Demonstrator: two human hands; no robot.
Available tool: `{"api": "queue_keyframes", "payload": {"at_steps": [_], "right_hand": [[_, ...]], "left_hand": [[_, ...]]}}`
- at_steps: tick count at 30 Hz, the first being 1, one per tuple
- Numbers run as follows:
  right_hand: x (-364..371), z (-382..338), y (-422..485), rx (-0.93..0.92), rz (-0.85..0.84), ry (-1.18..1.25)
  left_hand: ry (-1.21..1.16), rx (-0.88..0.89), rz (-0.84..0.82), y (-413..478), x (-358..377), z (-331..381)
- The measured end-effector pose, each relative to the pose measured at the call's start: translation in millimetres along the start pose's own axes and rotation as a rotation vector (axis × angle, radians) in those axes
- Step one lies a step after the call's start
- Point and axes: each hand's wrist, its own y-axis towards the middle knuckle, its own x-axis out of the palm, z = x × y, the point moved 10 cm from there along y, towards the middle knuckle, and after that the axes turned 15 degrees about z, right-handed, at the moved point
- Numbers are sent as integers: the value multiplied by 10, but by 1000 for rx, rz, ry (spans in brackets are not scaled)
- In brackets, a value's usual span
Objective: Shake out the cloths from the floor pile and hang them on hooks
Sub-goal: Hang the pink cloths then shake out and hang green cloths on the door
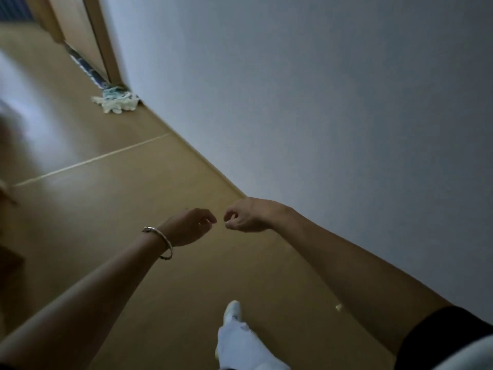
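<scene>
Hallway, tan glossy floor [106,198] running along a plain grey-white wall [320,102]. Cloth pile [117,102], pale green/white and bunched, lies on the floor at its far edge, tight in the corner where the wall meets the wooden door frame [102,41]; one side seems to touch the wall base. A blue patterned strip [85,68] runs along the foot of the door just behind it. A pale seam [93,158] crosses the floor between the pile and the person. Left hand [188,227], bracelet [162,243] on the wrist, and right hand [246,216] are held out in front, near each other but apart, fingers loosely curled, both empty and well apart from the pile. White shoe [232,311] is forward at the near edge of the floor. No hooks in view. Judgement: this is the approach-to-pile step, with no cloth in hand and nothing being shaken or hung. Next move calls for closing the gap, bending to the corner, taking one cloth by an edge so it separates from the rest, then finding the hooks, whose location can't be told from this view.
</scene>
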Motion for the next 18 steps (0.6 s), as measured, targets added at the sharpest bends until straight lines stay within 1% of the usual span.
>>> {"api": "queue_keyframes", "payload": {"at_steps": [6,11,15,18], "right_hand": [[94,-590,934,-130,-88,-1],[-14,-921,1878,-238,-114,51],[-237,-854,2615,-245,-136,98],[-384,-737,3164,-226,-143,108]], "left_hand": [[16,-198,78,36,-359,-959],[67,-309,89,503,-617,-1662],[105,-348,60,1166,-813,-2012],[106,-386,161,1647,-1017,-2239]]}}
